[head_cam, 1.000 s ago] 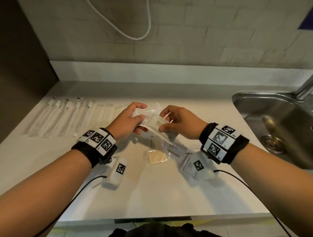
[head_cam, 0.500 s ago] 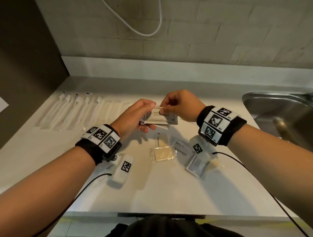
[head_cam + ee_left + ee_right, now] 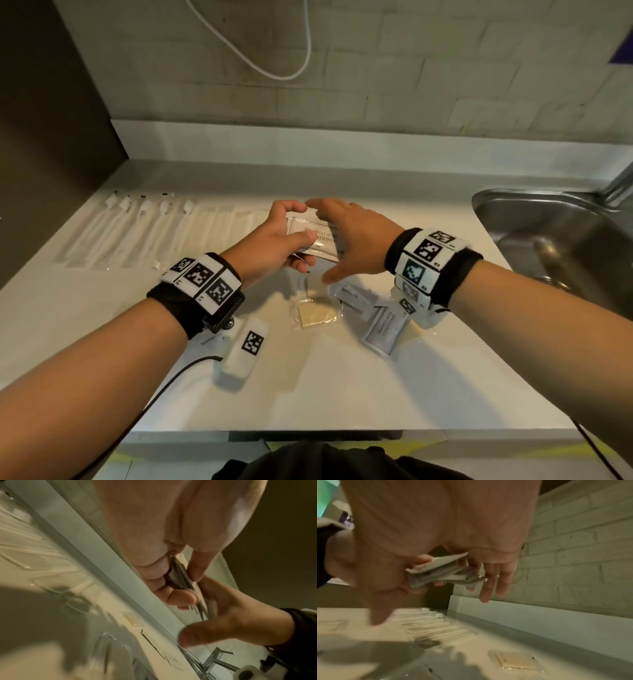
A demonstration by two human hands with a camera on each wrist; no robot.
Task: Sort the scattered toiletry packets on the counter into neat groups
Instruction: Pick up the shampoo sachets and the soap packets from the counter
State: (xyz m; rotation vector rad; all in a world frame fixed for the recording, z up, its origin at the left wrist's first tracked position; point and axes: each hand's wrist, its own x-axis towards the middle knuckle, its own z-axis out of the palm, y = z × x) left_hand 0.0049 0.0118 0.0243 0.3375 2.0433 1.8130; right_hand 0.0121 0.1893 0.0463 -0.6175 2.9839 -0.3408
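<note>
My left hand (image 3: pixel 298 222) grips a small stack of white shampoo packets (image 3: pixel 315 236) above the counter, thumb on top and fingers underneath. In the left wrist view the stack (image 3: pixel 180 574) shows edge-on between thumb and fingers. My right hand (image 3: pixel 337 240) is spread with straight fingers at the stack's right edge and grips nothing; the right wrist view shows the stack (image 3: pixel 440 572) in front of its palm. On the counter lie another shampoo packet (image 3: pixel 385 329), a toothpaste packet (image 3: pixel 352 296) and a clear-wrapped soap (image 3: pixel 317 315).
A row of several wrapped toothbrushes (image 3: pixel 137 233) lies at the back left of the white counter (image 3: pixel 342 377). A steel sink (image 3: pixel 555 240) is set in at the right. Another toothpaste packet (image 3: pixel 210 341) peeks out under my left wrist. A dark wall bounds the left side.
My right hand has let go of the packet it pinched and has spread its fingers beside the stack. My left hand still holds the stack, now squared up.
</note>
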